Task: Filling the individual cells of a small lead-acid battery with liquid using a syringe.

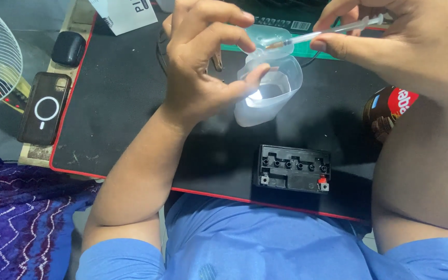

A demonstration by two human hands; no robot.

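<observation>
Head view: left hand point(203, 67) grips plastic container point(268, 93); right hand point(390, 41) pinches syringe point(322, 32); battery point(292, 168) nearby, phone point(44, 108) left.

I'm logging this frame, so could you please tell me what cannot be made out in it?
- Clear plastic syringe: its tip is hidden inside the translucent cut plastic container; head view.
- Container's contents: washed out by glare.
- Right hand: cut off by the top edge.
- Dark bottle with red label: partly behind the right forearm.

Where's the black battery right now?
In the head view, the black battery sits on the black mat near its front edge, just below the translucent plastic container.
</observation>
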